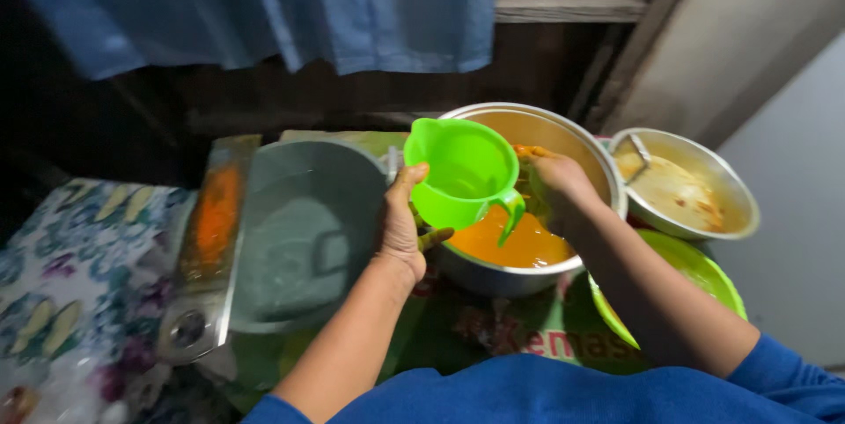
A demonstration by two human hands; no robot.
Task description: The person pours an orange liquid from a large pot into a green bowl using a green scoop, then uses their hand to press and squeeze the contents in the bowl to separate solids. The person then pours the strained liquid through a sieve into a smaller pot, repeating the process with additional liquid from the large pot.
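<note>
My left hand [400, 221] grips a bright green plastic jug [462, 173] by its side, held tilted over a large metal pot [493, 274]. The pot holds an orange liquid [519, 243]. My right hand [554, 173] reaches into the pot behind the jug; its fingers are stained orange and partly hidden, so what it holds cannot be told. Both sleeves are blue.
A grey pot lid [304, 230] lies on a gas stove [202, 301] at the left. A metal bowl [735, 208] with residue stands at the right, a green bowl [704, 270] under my right forearm. Flowered cloth [62, 274] covers the left. Blue cloth [352, 1] hangs behind.
</note>
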